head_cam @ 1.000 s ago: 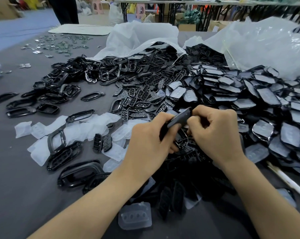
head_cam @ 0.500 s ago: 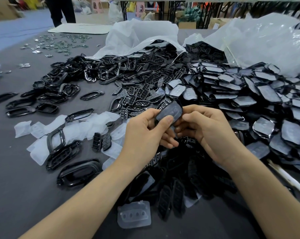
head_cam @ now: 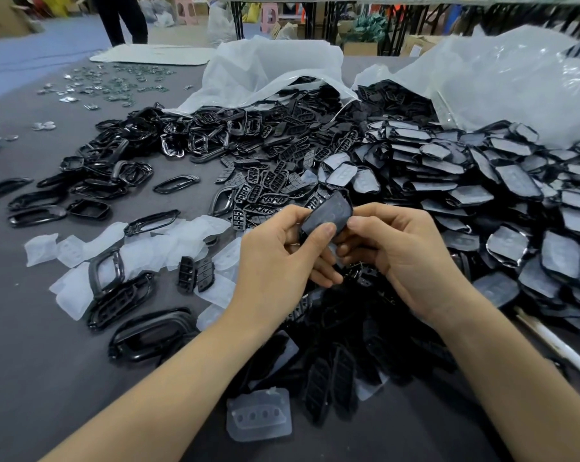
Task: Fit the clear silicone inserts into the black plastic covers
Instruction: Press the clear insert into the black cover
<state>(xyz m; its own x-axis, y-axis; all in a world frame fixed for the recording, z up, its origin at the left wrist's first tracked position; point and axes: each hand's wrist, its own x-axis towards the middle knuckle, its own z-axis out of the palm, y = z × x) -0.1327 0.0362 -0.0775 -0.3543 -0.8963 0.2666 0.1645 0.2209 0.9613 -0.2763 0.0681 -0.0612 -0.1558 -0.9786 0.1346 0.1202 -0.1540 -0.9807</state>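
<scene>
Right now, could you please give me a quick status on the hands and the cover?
Left hand, right hand: both pinching one black cover. Clear insert looks seated in it. Nothing in the way.

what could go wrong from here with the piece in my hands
1. The left hand and right hand pinch the black cover only at its lower end; a slip would likely drop it into the dark pile of covers below.
2. Whether it is fully fitted cannot be told; a half-fitted piece might join the finished pile.
3. The loose clear insert between the forearms could be swept away.
</scene>
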